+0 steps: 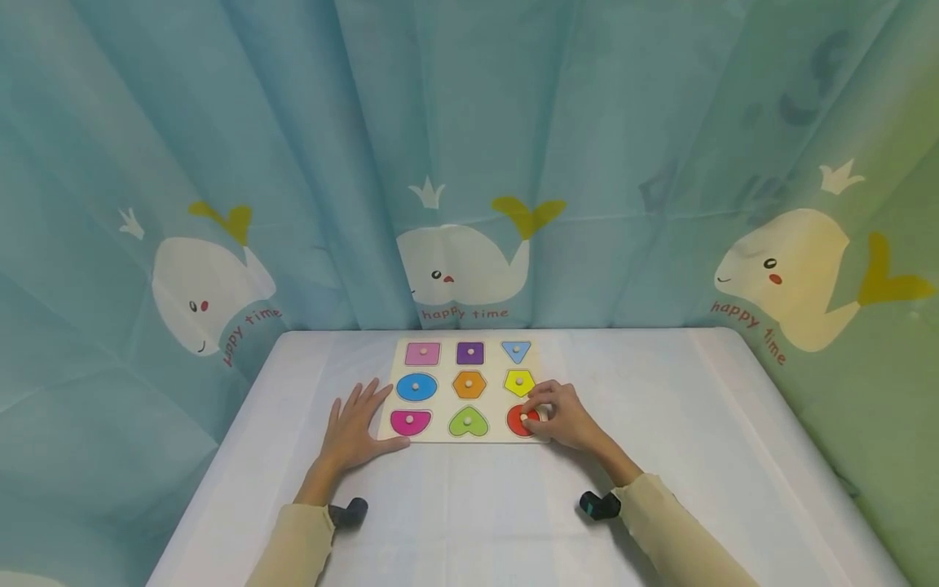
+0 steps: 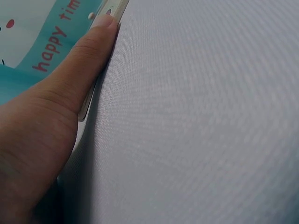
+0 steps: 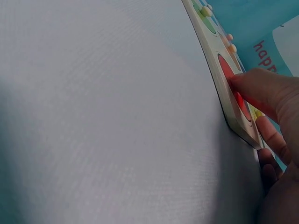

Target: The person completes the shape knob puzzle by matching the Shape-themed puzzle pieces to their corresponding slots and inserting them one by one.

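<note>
A pale wooden knob puzzle board [image 1: 445,402] lies flat on the table, with coloured shape pieces seated in its recesses. My right hand [image 1: 563,418] is at the near right corner, its thumb and index finger pinching the small knob of the red circle piece [image 1: 515,421]. In the right wrist view the red circle piece [image 3: 226,69] sits in its recess, and the thumb hides its knob. My left hand [image 1: 352,432] spreads along the board's left side, fingers straight. Its thumb [image 2: 88,49] rests along the board's near edge, close to the magenta half-round piece [image 1: 399,422].
Other pieces on the board include a green heart [image 1: 468,430], a yellow pentagon [image 1: 515,386], an orange hexagon [image 1: 462,391] and a blue oval [image 1: 407,390]. A white cloth covers the table [image 1: 469,522]. Behind hangs a blue curtain [image 1: 469,106] with whale prints.
</note>
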Action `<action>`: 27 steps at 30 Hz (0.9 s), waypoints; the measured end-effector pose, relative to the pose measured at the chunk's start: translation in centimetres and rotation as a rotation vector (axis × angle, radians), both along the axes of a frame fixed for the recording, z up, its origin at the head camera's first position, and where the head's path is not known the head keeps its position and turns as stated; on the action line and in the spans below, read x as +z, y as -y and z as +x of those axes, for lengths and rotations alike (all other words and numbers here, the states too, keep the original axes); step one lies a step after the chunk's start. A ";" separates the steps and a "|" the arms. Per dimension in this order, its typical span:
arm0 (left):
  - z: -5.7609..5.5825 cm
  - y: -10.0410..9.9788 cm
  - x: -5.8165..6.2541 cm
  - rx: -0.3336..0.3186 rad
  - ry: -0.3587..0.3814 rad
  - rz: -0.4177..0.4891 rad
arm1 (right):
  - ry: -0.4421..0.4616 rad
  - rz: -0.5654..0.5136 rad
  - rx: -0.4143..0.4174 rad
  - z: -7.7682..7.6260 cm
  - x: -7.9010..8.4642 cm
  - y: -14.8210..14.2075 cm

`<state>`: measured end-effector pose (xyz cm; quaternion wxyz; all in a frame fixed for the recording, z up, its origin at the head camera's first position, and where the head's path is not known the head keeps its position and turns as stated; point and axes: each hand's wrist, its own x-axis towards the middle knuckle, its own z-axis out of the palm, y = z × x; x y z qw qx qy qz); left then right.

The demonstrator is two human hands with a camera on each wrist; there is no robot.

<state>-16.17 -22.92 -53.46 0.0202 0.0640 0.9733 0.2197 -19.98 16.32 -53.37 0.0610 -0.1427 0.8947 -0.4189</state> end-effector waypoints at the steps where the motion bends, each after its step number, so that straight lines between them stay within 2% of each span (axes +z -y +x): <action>1: 0.0 0.0 0.1 0.000 0.002 0.000 | 0.000 -0.004 0.003 0.0 0.0 0.0; 14: 0.0 -0.2 0.1 0.002 0.016 0.007 | -0.012 -0.008 0.014 0.0 -0.1 -0.2; 19: 0.1 -0.3 0.0 0.003 -0.011 0.016 | -0.018 -0.012 0.011 0.0 -0.2 -0.3; 23: 0.1 -0.2 -0.1 0.004 -0.028 0.022 | 0.001 -0.015 0.020 -0.1 0.0 -0.3; 27: 0.1 -0.1 0.0 0.012 0.008 0.013 | 0.039 0.005 0.051 -0.2 0.6 -0.5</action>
